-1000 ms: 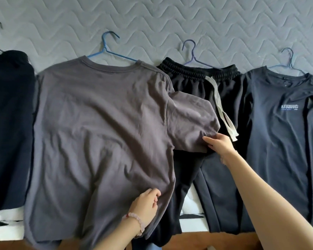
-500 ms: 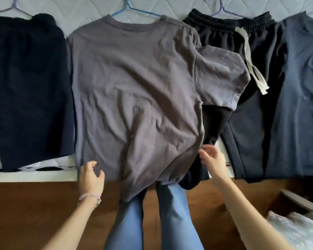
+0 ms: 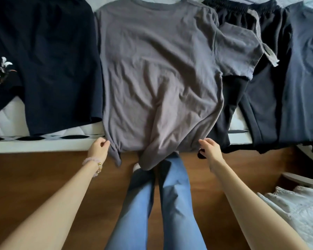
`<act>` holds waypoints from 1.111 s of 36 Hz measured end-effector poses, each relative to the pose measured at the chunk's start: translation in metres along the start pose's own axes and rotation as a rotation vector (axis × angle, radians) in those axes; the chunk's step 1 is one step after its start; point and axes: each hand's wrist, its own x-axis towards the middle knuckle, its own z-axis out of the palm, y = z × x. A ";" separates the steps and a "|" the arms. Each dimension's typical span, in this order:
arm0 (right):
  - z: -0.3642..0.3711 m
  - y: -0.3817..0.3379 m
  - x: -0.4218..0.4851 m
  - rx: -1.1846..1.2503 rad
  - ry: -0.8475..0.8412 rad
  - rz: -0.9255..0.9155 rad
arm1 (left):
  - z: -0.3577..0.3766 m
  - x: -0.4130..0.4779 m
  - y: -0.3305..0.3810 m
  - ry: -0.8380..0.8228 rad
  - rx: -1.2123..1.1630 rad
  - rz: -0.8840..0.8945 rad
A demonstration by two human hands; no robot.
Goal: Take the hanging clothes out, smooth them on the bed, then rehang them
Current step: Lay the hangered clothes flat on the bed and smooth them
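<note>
A grey T-shirt [image 3: 157, 73] lies wrinkled on the bed [image 3: 43, 144], its hem hanging over the bed's front edge. My left hand [image 3: 98, 150] pinches the hem's left corner. My right hand [image 3: 209, 149] grips the hem's right corner. The shirt's right sleeve [image 3: 237, 51] lies over black drawstring trousers [image 3: 242, 98]. A dark navy garment [image 3: 49, 60] lies to the left and a dark T-shirt with a chest logo [image 3: 304, 73] to the far right. The hangers are out of view past the top edge.
The bed's white edge with a black diamond pattern runs across the middle. Below it is brown wooden floor [image 3: 34, 177], with my legs in blue jeans [image 3: 161, 210] against the bed. A pale lace fabric [image 3: 300, 208] lies at lower right.
The view has dropped toward the floor. My hands moved from the shirt's side and sleeve down to the hem; both now hold its lower corners at the bed's edge.
</note>
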 end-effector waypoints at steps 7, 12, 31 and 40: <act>-0.006 -0.002 -0.015 -0.061 -0.025 -0.071 | -0.001 0.004 0.005 -0.053 -0.177 -0.044; -0.005 0.003 -0.016 -0.139 -0.031 -0.125 | 0.007 0.002 0.021 0.042 0.018 -0.071; -0.100 0.029 -0.036 0.101 0.130 -0.023 | -0.079 -0.019 -0.033 0.064 -0.118 0.143; -0.134 0.022 -0.022 -0.244 0.338 -0.162 | -0.065 -0.035 -0.033 -0.073 0.021 0.015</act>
